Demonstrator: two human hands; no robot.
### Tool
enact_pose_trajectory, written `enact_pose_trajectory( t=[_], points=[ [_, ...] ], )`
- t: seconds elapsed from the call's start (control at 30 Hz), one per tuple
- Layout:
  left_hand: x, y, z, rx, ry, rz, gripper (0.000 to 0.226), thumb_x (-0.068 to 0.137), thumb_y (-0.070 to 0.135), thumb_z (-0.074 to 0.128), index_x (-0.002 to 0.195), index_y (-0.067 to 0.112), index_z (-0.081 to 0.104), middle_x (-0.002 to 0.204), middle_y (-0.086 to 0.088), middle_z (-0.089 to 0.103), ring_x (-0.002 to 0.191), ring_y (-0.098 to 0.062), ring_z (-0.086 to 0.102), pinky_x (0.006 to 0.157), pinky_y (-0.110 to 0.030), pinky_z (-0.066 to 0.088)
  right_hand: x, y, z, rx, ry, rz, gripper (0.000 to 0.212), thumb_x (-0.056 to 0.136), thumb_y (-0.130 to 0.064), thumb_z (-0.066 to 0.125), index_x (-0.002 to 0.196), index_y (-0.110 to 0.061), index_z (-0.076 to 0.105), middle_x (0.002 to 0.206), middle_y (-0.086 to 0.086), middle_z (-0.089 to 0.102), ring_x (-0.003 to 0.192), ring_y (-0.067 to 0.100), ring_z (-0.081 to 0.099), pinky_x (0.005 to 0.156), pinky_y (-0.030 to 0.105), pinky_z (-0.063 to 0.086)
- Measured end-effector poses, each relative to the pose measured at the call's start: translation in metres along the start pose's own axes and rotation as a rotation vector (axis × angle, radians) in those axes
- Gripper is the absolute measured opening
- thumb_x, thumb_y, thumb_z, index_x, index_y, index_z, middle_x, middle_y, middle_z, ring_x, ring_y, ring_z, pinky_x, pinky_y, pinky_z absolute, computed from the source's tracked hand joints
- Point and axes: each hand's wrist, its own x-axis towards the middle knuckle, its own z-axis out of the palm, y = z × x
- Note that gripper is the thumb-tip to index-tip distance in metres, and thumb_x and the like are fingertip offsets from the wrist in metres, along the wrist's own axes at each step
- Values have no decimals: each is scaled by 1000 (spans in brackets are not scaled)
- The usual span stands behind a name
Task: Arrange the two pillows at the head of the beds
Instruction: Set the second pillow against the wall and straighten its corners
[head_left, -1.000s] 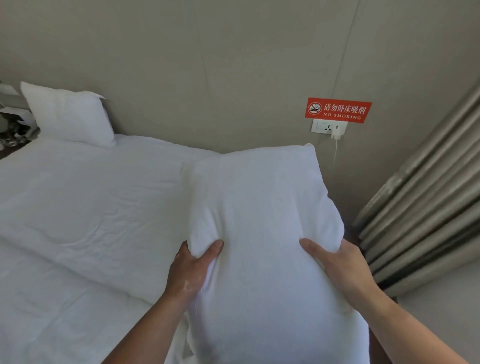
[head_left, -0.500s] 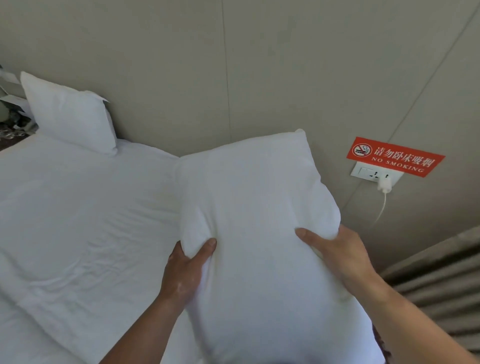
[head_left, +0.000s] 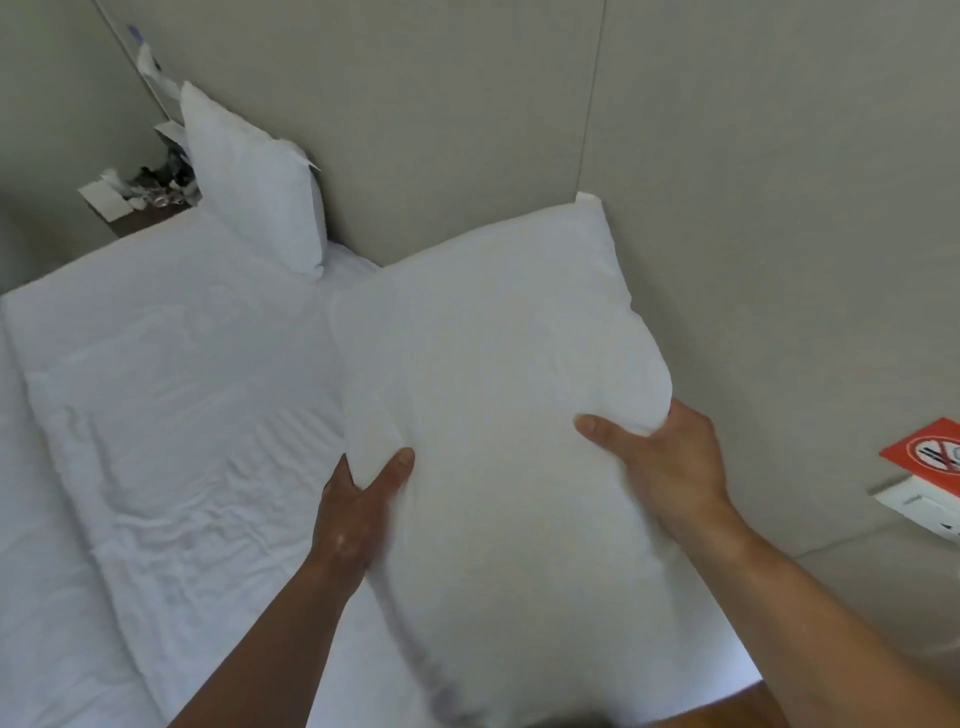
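Note:
I hold a large white pillow (head_left: 498, 374) upright over the right side of the bed (head_left: 171, 415), its top corner against the beige wall panel. My left hand (head_left: 358, 509) grips its left edge, thumb on the front. Gripping the right edge is my right hand (head_left: 670, 462), thumb pressed into the fabric. A second white pillow (head_left: 249, 182) leans upright against the wall at the bed's far left corner. The bed sheet is white and wrinkled.
A dark nightstand (head_left: 140, 208) with clutter and a small box sits beyond the far pillow. On the wall at the right edge hang a red no-smoking sign (head_left: 930, 452) and a white socket (head_left: 924, 509). The beige wall runs along the head of the bed.
The view has swung left and tilted; the curtain is out of sight and the sign slid to the right edge. The held pillow moved closer to the wall, both hands still gripping it.

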Motion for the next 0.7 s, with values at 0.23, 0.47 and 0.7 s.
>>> enact_pose_trajectory(
  t=[0.23,0.47,0.7],
  points=[
    [35,8,20,-157,61,-42,60,73,52,80,127,29,70,119,7,79,111,-18,75,102,-49,55,85,-50,38,-101,-128,-139,46,63,-39,98,102,-24,79,90,-8,76,90,18,73,83,33,57],
    [99,-15,27,-297,-3,-224,39,92,26,71,131,23,69,128,1,76,120,-20,70,108,-44,48,136,-56,95,-264,-217,-195,37,65,-43,96,89,-33,71,74,-25,63,83,13,69,68,24,48],
    [183,-65,43,-346,58,-540,48,64,39,72,108,20,66,114,-12,68,96,-27,59,85,-43,45,171,-22,169,-490,-192,-152,52,63,-56,91,102,-25,74,91,-9,75,92,25,71,80,40,57]
  ],
)
